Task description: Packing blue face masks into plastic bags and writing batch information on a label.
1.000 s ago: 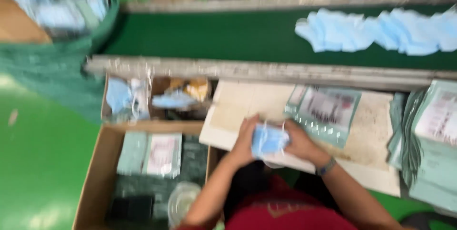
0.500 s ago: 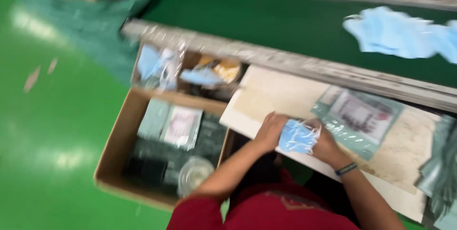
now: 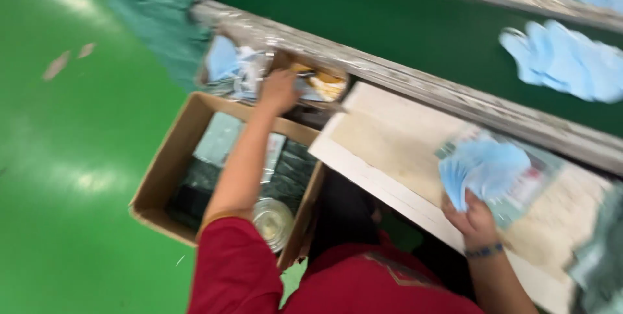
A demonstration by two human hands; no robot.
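Left hand (image 3: pixel 279 90), off the stack since 0.5 s ago, reaches half-curled into the bin (image 3: pixel 259 74) of plastic bags; right hand (image 3: pixel 476 218) grips 1 fanned stack of blue masks (image 3: pixel 483 168) over the board (image 3: pixel 389 145); bagging step, next needing 1 bag pinched free.

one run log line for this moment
left hand: reaching into tray of packets | right hand: holds blue face masks | workboard

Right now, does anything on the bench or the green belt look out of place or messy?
Nothing looks damaged or spilled. The loose heap of pale blue face masks lies untidily on the dark green conveyor belt. The right hand holds a fanned stack of blue masks; the left hand reaches into a cluttered tray. The picture is blurred.
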